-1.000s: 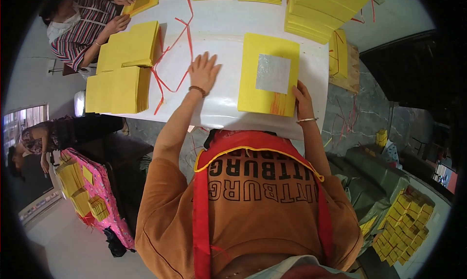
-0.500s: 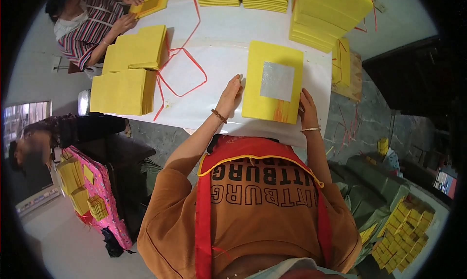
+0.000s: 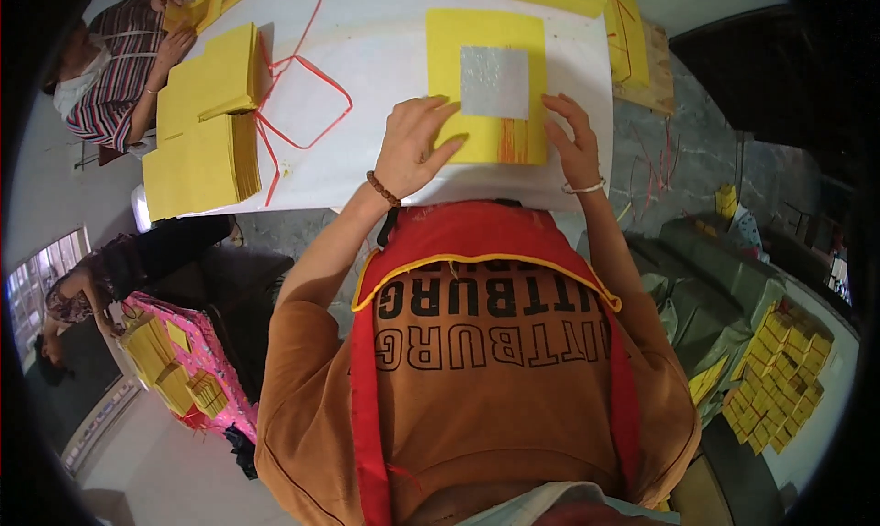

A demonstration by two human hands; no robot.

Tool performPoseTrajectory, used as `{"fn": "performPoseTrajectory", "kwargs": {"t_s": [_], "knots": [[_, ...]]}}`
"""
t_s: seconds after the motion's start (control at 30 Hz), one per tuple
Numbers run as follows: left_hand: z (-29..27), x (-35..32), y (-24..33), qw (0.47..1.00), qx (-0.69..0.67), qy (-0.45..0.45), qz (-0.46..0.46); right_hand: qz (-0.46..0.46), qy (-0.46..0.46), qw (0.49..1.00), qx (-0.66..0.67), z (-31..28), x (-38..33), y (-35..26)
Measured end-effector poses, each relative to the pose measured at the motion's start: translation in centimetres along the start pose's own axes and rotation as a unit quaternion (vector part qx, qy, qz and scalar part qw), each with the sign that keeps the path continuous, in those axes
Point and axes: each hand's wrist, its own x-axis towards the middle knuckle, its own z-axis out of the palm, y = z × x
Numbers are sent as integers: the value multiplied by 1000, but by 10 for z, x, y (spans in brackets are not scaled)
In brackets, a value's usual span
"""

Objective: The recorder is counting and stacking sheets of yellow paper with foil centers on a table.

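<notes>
In front of me on the white-topped table [image 3: 376,59] lies yellow paper [image 3: 445,45], a sheet or a stack, with a silver square [image 3: 495,82] and orange streaks below it. My left hand [image 3: 410,141] rests at its left edge, fingertips over the paper and thumb spread away. At the right edge is my right hand [image 3: 574,143], its fingers curved and apart beside the paper. Neither hand grips anything that I can see.
Stacks of yellow paper [image 3: 197,159] stand on the left, beside a loop of red ribbon [image 3: 330,127]. A co-worker [image 3: 119,59] handles yellow paper at the far left. Another person [image 3: 92,283] bends near a pink board [image 3: 206,343]. More yellow bundles [image 3: 779,379] lie at lower right.
The view has shifted, so the table things sit higher and further left. My left hand has moved from beside the paper onto its edge; my right hand has moved up along the right edge.
</notes>
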Motion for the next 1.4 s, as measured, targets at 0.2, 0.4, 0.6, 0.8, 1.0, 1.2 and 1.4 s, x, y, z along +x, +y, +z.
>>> {"fn": "performPoseTrajectory", "kwargs": {"t_s": [0.2,0.4,0.6,0.8,1.0,1.2,1.4], "knots": [[8,-2,7,965,150,-157,148,-73,-62,992,-82,7,3,3],[5,7,5,972,63,-157,162,43,-36,988,146,13,1,20],[5,16,0,984,-31,-127,123,96,-24,962,254,16,1,18],[6,22,-4,987,-84,-125,57,122,-1,953,277,18,1,16],[7,21,-8,973,-163,-153,-58,127,11,967,219,20,3,12],[7,23,-9,954,-197,-173,-147,122,-1,964,235,20,0,18],[9,27,-12,934,-227,-190,-200,104,-10,971,213,17,0,29]]}}
